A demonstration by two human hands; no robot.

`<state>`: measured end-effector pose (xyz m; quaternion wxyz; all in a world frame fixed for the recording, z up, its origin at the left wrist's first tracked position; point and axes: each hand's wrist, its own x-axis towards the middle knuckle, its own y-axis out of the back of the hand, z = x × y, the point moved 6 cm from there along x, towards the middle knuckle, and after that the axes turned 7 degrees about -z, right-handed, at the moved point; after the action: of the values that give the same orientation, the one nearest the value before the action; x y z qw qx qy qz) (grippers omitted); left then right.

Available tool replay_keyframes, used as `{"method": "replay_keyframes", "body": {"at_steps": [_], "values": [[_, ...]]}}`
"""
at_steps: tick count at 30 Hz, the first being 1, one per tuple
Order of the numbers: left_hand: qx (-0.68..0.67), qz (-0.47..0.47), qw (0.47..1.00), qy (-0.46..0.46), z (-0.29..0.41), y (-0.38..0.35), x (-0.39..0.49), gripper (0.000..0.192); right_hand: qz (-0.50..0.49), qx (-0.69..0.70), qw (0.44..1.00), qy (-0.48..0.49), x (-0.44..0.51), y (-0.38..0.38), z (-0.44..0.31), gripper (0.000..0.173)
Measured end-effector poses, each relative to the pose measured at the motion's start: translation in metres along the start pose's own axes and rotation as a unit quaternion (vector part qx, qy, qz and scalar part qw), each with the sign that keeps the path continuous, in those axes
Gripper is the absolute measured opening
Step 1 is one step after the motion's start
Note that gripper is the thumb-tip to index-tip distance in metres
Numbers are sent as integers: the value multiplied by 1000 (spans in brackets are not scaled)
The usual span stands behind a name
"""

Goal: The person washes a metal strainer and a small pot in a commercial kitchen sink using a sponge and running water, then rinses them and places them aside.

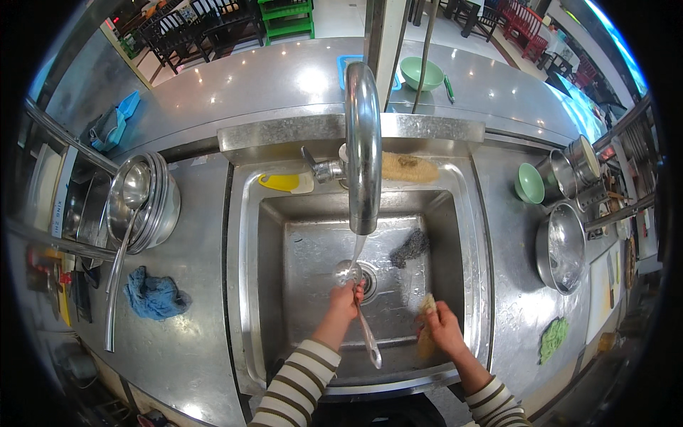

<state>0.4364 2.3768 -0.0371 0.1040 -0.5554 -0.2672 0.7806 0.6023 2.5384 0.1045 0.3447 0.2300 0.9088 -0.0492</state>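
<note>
In the sink basin (315, 251), my left hand (347, 300) grips a metal ladle or slotted spoon (368, 333) near its head. Its head lies under the running water of the curved faucet (363, 155), and its handle points down toward me. My right hand (444, 326) holds a tan loofah scrubber (427, 336) at the basin's right side, apart from the utensil. A dark steel-wool pad (410, 248) lies on the basin floor, right of the drain (368, 283).
A yellow scraper (280, 183) and another loofah (410, 168) lie on the back ledge. Stacked metal basins (155, 224), a large ladle (118, 267) and a blue cloth (155, 294) are left. A metal bowl (561, 248), green bowl (529, 183) and green cloth (554, 340) sit right.
</note>
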Motion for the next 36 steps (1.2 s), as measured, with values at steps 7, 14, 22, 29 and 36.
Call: {"method": "replay_keyframes", "body": {"at_steps": [7,14,22,29,36], "values": [[-32,-39,997,51,-13,-20,0,13,-4,-483,836,260,29,-35,-32,30],[91,-38,989,-112,33,-55,-35,24,-197,102,972,-76,78,-124,0,26],[-40,-143,975,-164,58,-50,-59,22,14,-139,934,328,84,-116,-23,12],[-164,-233,949,-134,63,-66,-58,34,25,-158,928,338,90,-103,-39,13],[30,-161,974,-160,72,-74,-67,34,-24,-101,946,306,79,-111,-48,12]]}}
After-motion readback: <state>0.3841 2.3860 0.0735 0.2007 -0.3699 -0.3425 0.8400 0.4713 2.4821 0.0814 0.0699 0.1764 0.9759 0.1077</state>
